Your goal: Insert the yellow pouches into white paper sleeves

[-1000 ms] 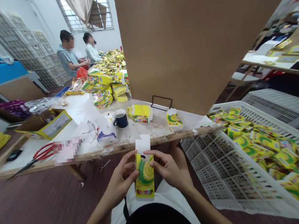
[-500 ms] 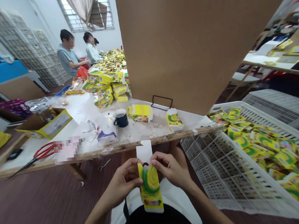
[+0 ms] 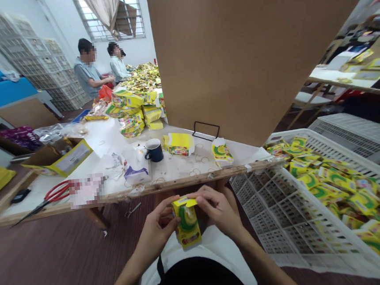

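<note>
A small yellow-and-green carton (image 3: 189, 224) is held over my lap, its printed front facing me and its top flap partly folded over. My left hand (image 3: 159, 227) grips the carton's left side, with the thumb on the front and the fingers behind. At the top right, my right hand (image 3: 217, 206) pinches the yellow flap between thumb and fingers. What the carton holds, if anything, cannot be seen.
A white plastic crate (image 3: 267, 224) full of similar cartons stands at my right. On the table are a dark mug (image 3: 154, 151), red-handled scissors (image 3: 53, 194), an open box (image 3: 61, 160) and stacked yellow packs (image 3: 129, 114). A large cardboard sheet (image 3: 236, 58) rises ahead. Two people sit farther back.
The carton has gone from flat with its white flap standing up to opened out, with the top flap folded over. My right hand has moved slightly up and to the right.
</note>
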### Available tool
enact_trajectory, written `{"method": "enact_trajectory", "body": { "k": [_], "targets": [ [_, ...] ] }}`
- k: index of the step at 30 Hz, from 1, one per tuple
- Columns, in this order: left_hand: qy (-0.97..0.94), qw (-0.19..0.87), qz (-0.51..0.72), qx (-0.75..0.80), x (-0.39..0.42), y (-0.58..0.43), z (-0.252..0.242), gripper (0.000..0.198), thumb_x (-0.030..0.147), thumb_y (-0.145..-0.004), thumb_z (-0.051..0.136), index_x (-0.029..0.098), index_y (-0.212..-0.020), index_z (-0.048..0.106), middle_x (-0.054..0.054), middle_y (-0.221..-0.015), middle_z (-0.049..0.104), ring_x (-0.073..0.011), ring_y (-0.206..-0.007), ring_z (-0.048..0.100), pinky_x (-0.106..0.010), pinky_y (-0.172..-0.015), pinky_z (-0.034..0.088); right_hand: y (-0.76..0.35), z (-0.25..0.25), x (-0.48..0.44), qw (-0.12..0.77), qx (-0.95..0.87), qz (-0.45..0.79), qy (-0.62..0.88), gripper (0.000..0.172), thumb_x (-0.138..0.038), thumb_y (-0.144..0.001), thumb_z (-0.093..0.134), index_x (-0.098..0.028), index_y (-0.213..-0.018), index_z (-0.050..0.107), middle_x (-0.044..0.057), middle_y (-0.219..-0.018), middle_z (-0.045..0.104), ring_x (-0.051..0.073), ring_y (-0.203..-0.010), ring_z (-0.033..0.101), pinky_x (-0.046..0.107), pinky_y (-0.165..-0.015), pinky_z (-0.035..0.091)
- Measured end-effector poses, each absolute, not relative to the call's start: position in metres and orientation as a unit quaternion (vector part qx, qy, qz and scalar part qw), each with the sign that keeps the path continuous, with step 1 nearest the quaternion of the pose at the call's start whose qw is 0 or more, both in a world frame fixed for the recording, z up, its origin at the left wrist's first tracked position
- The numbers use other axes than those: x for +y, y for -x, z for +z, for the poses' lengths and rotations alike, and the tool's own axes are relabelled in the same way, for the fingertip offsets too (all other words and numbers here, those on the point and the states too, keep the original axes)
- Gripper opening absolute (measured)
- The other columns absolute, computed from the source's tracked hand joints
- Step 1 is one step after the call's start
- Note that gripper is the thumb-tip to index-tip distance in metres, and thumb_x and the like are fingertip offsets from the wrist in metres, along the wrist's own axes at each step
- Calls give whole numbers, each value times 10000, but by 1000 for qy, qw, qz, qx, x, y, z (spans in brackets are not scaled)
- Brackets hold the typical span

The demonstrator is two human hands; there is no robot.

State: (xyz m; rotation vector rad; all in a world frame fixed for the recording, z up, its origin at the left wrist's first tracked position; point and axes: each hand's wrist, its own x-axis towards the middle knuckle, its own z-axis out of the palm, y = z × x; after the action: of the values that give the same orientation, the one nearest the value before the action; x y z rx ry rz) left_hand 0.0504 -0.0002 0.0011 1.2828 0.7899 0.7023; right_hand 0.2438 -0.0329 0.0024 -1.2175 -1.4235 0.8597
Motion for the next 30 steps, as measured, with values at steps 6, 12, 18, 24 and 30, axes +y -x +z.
{"method": "enact_trajectory", "body": {
  "k": [6, 12, 18, 24, 30],
  "targets": [
    [-576, 684, 305, 328, -4, -53, -1, 531, 258, -815, 630, 206, -1312, 453, -111, -1143, 669, -239, -1030, 630, -366, -886, 487, -235, -2, -30, 442, -584, 394, 556, 290, -156, -783, 586, -186, -1071, 581, -67, -586, 465, 109, -515, 424, 200, -471, 305],
    [-536, 716, 317, 316, -2, -51, 3, 553, 272, -809, 642, 212, -1319, 436, -110, -1103, 688, -257, -1024, 638, -369, -836, 511, -230, -1, -31, 449, -582, 394, 552, 321, -167, -778, 607, -183, -1095, 557, -69, -565, 498, 117, -495, 452, 199, -466, 333],
    [-540, 711, 315, 322, -1, -52, 0, 500, 244, -774, 683, 201, -1244, 518, -96, -1034, 719, -257, -958, 663, -363, -807, 514, -234, -6, -28, 531, -540, 385, 527, 194, -335, -838, 611, -178, -904, 705, 50, -840, 667, 171, -699, 584, 261, -611, 467],
    [-574, 668, 323, 346, -7, -59, -1, 509, 268, -784, 662, 214, -1266, 506, -90, -1082, 696, -242, -993, 654, -375, -867, 505, -247, -3, -36, 554, -522, 366, 535, 163, -339, -798, 654, -184, -805, 701, 51, -792, 675, 197, -706, 607, 306, -640, 497],
    [-591, 627, 330, 386, -1, -56, -2, 699, 312, -778, 666, 222, -1388, 336, -126, -1172, 616, -236, -1019, 640, -410, -914, 487, -381, 24, -45, 468, -406, -270, 737, 279, -383, -827, 624, -156, -973, 693, 132, -997, 592, 320, -1046, 489, 550, -949, 308]
  ]
}}
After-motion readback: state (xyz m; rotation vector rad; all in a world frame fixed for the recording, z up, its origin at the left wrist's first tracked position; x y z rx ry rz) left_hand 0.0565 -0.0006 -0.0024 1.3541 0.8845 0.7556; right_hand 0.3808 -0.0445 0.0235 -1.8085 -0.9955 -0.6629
